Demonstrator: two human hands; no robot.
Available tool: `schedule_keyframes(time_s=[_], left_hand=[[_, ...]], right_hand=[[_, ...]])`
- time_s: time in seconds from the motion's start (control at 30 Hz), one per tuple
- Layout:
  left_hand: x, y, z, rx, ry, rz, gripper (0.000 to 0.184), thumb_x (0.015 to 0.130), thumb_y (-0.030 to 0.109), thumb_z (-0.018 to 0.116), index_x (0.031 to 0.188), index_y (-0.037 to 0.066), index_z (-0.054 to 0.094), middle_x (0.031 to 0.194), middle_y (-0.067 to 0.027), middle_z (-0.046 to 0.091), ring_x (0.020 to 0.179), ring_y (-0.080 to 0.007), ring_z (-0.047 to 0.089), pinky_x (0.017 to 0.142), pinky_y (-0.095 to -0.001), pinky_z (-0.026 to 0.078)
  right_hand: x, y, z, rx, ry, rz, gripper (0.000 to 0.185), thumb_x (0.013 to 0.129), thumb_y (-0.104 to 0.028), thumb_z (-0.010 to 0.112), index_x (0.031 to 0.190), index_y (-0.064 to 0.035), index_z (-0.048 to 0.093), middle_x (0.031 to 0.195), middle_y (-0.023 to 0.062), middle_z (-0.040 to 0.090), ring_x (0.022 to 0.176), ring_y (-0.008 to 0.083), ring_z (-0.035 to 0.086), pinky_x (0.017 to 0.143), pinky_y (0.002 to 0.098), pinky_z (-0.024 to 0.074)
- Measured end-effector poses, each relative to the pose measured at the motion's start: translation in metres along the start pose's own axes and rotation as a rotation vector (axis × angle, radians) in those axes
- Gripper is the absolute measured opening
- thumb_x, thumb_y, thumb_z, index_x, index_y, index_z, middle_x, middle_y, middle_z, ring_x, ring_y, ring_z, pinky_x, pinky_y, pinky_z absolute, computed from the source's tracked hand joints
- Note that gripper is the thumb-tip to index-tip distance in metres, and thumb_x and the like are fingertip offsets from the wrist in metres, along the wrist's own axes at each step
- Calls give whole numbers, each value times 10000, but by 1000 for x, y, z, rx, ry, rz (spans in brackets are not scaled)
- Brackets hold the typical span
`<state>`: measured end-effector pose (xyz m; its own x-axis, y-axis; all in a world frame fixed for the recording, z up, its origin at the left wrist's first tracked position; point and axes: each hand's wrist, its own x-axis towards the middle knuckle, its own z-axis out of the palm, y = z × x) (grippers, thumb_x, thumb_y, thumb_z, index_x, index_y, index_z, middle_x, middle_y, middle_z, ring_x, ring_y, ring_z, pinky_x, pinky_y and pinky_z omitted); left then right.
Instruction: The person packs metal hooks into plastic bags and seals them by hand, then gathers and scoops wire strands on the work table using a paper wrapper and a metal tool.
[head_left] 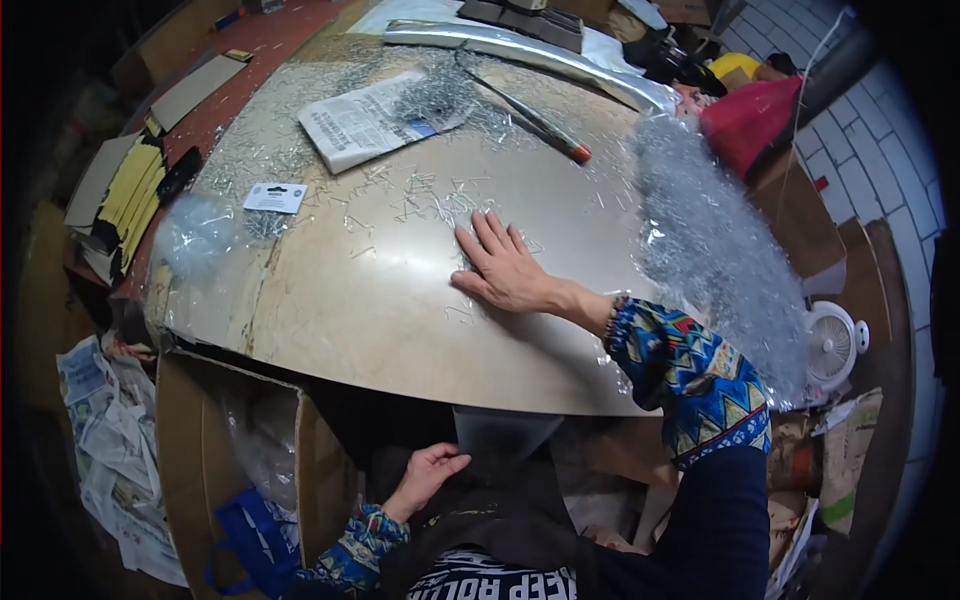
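Observation:
My right hand (508,272) lies flat on the pale table top (360,330), its fingers spread among small scattered metal wire pieces (420,200). Below the table's front edge, my left hand (430,475) is near my lap with thumb and fingers pressed together, beside a translucent plastic bag (505,435); whether it grips the bag's edge is hard to make out. A carded packet of wire pieces (273,198) rests at the left. Farther back are a folded newspaper (345,125) with a wire heap (435,95) on it, and a long tool with an orange end (540,125).
A large pile of clear packets (710,250) covers the table's right side. A foil-like roll (530,60) lies along the back. At the left are a clear plastic bag (195,235) and yellow card stacks (130,205). A white fan (832,345) stands right; an open cardboard box (235,450) sits below left.

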<state>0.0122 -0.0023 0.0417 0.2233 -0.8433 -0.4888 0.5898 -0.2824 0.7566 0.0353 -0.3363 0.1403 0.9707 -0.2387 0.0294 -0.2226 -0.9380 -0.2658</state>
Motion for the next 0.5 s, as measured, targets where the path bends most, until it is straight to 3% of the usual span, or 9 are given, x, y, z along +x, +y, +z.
schedule_keyframes(time_s=[0.1,0.13,0.23,0.27,0.37,0.4,0.5], left_hand=[[-4,14,9,-138,-24,-28,183,894,63,670,1047,-31,635,947,-15,658,844,-61,603,738,-186,485],[-5,16,7,-170,-46,-77,207,899,63,662,1080,-31,630,961,-16,661,848,-63,610,748,-187,491],[-1,9,1,-249,-139,-109,161,918,79,650,1060,4,644,951,-1,661,845,-62,620,765,-182,498],[-1,8,0,-252,-140,-111,131,928,94,643,1026,8,651,951,-3,661,861,-65,621,770,-189,505],[0,-4,-1,-279,-145,-79,204,929,128,651,1095,8,642,1024,-8,663,887,-63,607,765,-213,491],[2,-10,-5,-323,-157,-98,223,933,134,646,1124,19,625,1045,-12,659,905,-79,615,776,-230,502],[2,-19,-3,-475,-218,-159,286,946,150,627,1208,50,570,1123,-28,639,978,-131,631,815,-295,534]], right_hand=[[-33,1,-13,398,113,51,649,957,-474,509,1426,-41,394,1493,272,310,1399,446,267,1133,586,195],[-43,-5,-13,154,255,31,565,950,-399,556,1390,-61,452,1460,240,383,1381,425,314,1131,572,219],[-57,-25,-8,89,129,-161,504,964,-358,537,1374,-73,472,1435,229,420,1376,403,332,1131,553,236],[-59,-30,-3,8,188,-163,455,975,-324,525,1350,-69,491,1446,201,417,1378,388,334,1131,542,246],[-63,-28,6,176,255,52,419,974,-304,529,1314,-59,533,1433,198,443,1365,383,362,1126,522,267],[-68,-25,6,421,245,74,393,965,-277,545,1285,-51,568,1406,196,482,1342,388,398,1117,510,290],[-75,-18,1,287,485,123,381,955,-254,562,1274,-48,589,1373,211,512,1323,391,424,1115,503,298]])
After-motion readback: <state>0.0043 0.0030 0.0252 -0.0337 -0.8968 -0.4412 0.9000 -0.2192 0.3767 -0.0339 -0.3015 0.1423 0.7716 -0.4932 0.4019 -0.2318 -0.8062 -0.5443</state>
